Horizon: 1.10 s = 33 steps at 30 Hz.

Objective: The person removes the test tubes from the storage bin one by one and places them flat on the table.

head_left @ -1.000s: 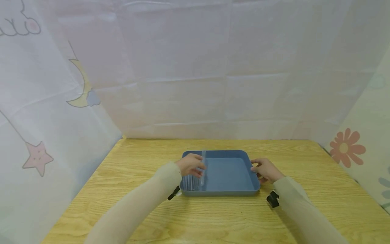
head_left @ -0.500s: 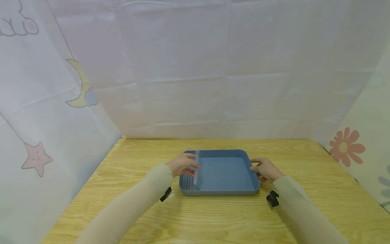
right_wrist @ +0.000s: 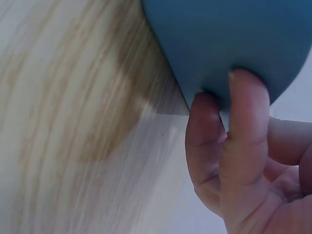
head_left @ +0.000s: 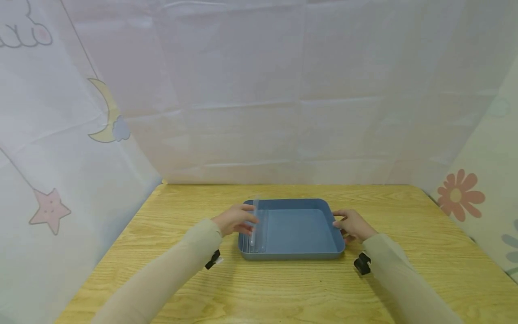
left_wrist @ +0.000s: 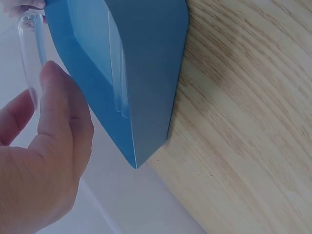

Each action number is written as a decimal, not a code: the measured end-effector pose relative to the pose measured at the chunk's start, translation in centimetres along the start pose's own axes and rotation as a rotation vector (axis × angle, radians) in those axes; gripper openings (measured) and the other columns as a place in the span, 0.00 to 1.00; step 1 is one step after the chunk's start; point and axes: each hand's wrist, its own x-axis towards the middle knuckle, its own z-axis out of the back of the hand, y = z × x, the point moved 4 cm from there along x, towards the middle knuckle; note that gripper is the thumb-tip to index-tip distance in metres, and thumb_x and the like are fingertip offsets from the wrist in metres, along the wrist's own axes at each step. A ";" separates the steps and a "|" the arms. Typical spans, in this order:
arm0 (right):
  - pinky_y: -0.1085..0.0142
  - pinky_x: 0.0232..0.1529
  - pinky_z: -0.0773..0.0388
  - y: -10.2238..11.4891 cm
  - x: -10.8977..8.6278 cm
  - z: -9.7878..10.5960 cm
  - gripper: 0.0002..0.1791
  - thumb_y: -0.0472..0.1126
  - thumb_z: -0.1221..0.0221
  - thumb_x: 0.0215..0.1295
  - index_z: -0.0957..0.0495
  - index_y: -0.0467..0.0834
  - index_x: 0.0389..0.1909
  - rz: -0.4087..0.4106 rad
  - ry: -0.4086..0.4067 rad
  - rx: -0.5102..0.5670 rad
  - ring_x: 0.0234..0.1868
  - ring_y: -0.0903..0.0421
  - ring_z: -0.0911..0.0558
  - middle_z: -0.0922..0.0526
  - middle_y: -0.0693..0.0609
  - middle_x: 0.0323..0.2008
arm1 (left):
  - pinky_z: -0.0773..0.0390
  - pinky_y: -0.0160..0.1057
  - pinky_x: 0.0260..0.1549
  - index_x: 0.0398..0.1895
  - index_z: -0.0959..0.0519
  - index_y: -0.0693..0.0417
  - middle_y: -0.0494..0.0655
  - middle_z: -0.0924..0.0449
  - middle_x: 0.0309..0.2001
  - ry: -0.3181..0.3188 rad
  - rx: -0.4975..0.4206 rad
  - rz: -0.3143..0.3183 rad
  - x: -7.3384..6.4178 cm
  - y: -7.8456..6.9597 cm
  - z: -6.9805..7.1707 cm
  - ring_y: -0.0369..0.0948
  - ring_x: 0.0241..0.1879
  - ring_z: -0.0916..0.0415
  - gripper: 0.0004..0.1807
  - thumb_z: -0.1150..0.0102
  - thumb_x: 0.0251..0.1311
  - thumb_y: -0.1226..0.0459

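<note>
My left hand [head_left: 236,219] pinches a clear test tube [head_left: 254,225] between thumb and fingers, above the left part of a blue tray [head_left: 299,256]. In the left wrist view the test tube [left_wrist: 32,48] stands out past the fingertips, beyond the tray's wall [left_wrist: 151,63]. Several more clear tubes [head_left: 264,240] lie side by side at the tray's left end, partly hidden by the hand. My right hand [head_left: 353,226] holds the tray's right side at the rim; in the right wrist view, fingertips [right_wrist: 246,87] press against its outer wall [right_wrist: 219,44].
The tray stands on a wood-grain table [head_left: 283,292]. A pale cloth backdrop [head_left: 243,112] hangs behind the table and along both sides, printed with a moon, star and flowers. Black wrist cameras [head_left: 362,264] sit below the sleeves.
My left hand has moved to the left with the test tube, which is now over the tubes at the tray's left end. The right hand and tray have stayed in place.
</note>
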 end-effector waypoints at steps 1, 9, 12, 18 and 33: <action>0.63 0.19 0.24 0.0 0.0 0.0 0.27 0.29 0.51 0.72 0.44 0.26 0.69 -0.002 -0.001 0.001 0.27 0.52 0.21 0.21 0.33 0.45 | 0.17 0.35 0.27 0.72 0.41 0.64 0.66 0.31 0.61 0.001 0.004 -0.003 0.0 0.0 0.1 0.40 0.25 0.24 0.34 0.44 0.63 0.74; 0.63 0.19 0.24 0.0 0.0 0.0 0.28 0.29 0.51 0.72 0.45 0.26 0.70 -0.005 0.002 0.007 0.26 0.53 0.23 0.21 0.34 0.45 | 0.18 0.34 0.27 0.72 0.41 0.65 0.67 0.28 0.59 -0.014 -0.001 -0.005 -0.5 0.3 1.0 0.40 0.25 0.24 0.34 0.44 0.62 0.75; 0.63 0.19 0.24 0.0 0.0 0.0 0.28 0.29 0.50 0.72 0.44 0.27 0.70 -0.004 -0.003 0.001 0.26 0.53 0.23 0.22 0.34 0.44 | 0.18 0.33 0.25 0.72 0.42 0.66 0.67 0.30 0.60 -0.013 -0.009 -0.010 -0.6 0.4 1.4 0.40 0.25 0.25 0.34 0.44 0.62 0.75; 0.64 0.19 0.24 -0.1 0.1 0.0 0.28 0.30 0.50 0.72 0.44 0.27 0.70 0.000 -0.005 -0.008 0.26 0.53 0.23 0.21 0.37 0.42 | 0.18 0.33 0.26 0.72 0.44 0.69 0.68 0.29 0.58 -0.010 -0.013 -0.022 -0.8 0.8 2.2 0.40 0.24 0.25 0.35 0.45 0.62 0.76; 0.64 0.18 0.26 -0.1 0.0 -0.1 0.28 0.30 0.51 0.73 0.45 0.28 0.71 -0.020 0.000 0.006 0.24 0.53 0.25 0.22 0.39 0.40 | 0.18 0.33 0.26 0.73 0.46 0.69 0.67 0.25 0.49 -0.050 -0.014 -0.018 -1.2 1.6 4.0 0.39 0.24 0.25 0.36 0.47 0.61 0.76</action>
